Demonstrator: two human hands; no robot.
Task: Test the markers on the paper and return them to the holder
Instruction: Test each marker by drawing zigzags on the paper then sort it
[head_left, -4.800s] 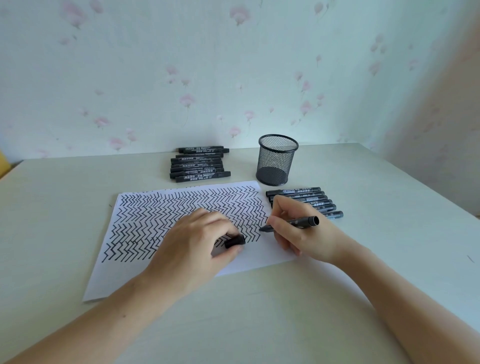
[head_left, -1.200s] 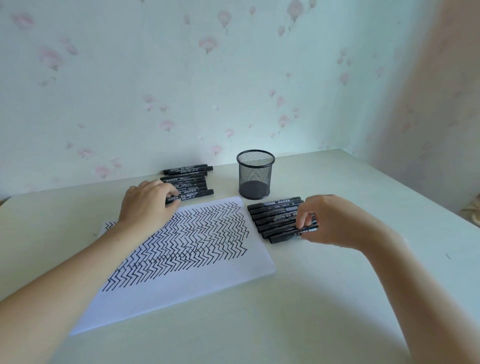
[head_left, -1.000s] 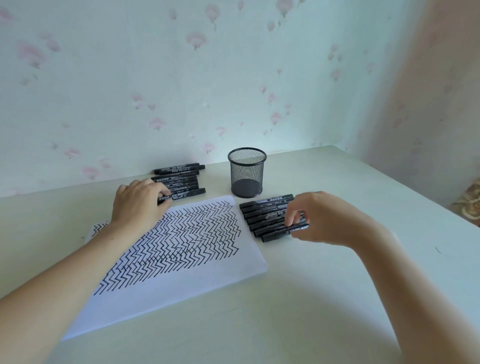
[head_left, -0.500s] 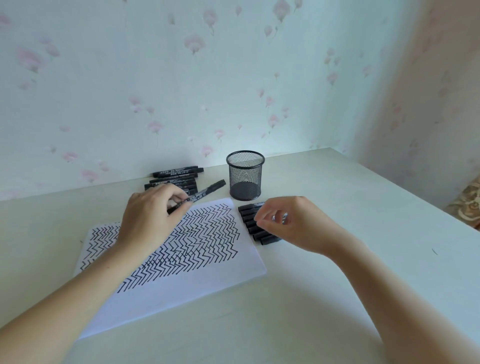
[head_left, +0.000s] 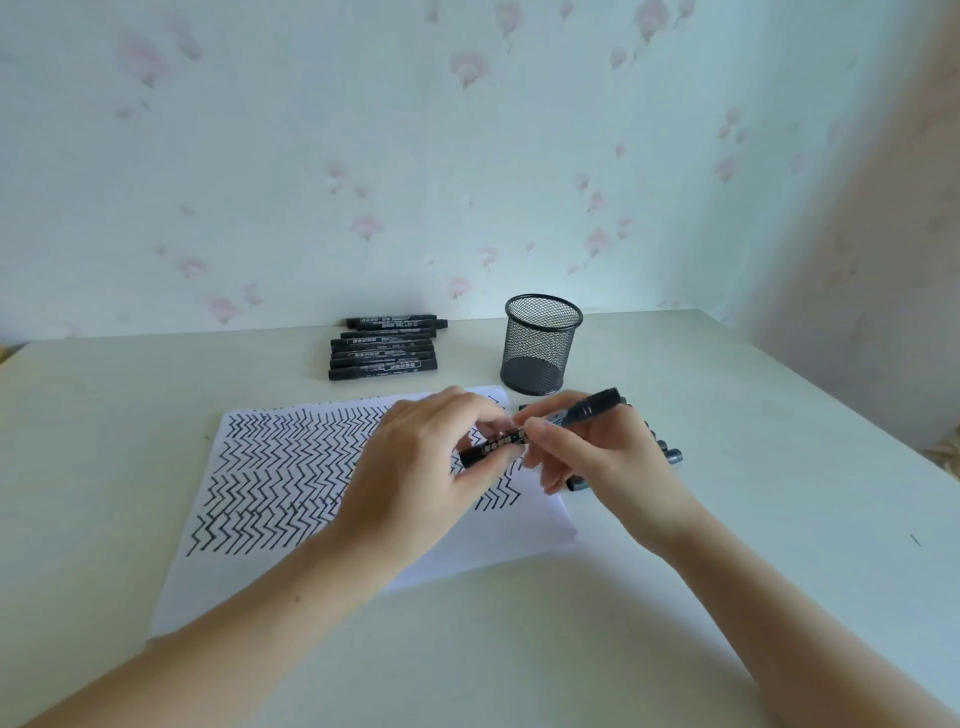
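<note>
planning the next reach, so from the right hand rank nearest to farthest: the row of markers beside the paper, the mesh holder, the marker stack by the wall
From the right hand, in the head view:
1. Row of markers beside the paper's right edge, partly hidden under the hand.
2. Mesh holder, upright on the table, just behind the hand.
3. Marker stack by the wall, behind and to the left, beyond the paper.

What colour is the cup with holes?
The mesh holder is black, clearest in the head view.
</note>
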